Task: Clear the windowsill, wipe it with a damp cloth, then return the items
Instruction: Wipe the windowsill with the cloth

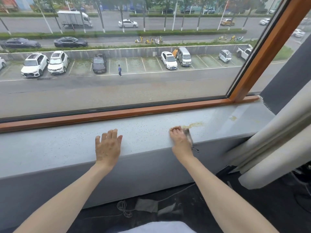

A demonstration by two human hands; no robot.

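Head view: left hand point(108, 147) lies flat, fingers straight, on the windowsill point(50, 148); right hand point(179, 140) clutches a grey cloth point(189, 136).

Left hand point(108, 147) flat on grey windowsill point(148, 132), right hand point(179, 138) gripping a blurred cloth point(188, 136) near a yellow stain point(193, 124)

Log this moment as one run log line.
phase: wiping | left hand: flat on windowsill | right hand: grips grey cloth beside yellowish stain | stain: not yet wiped
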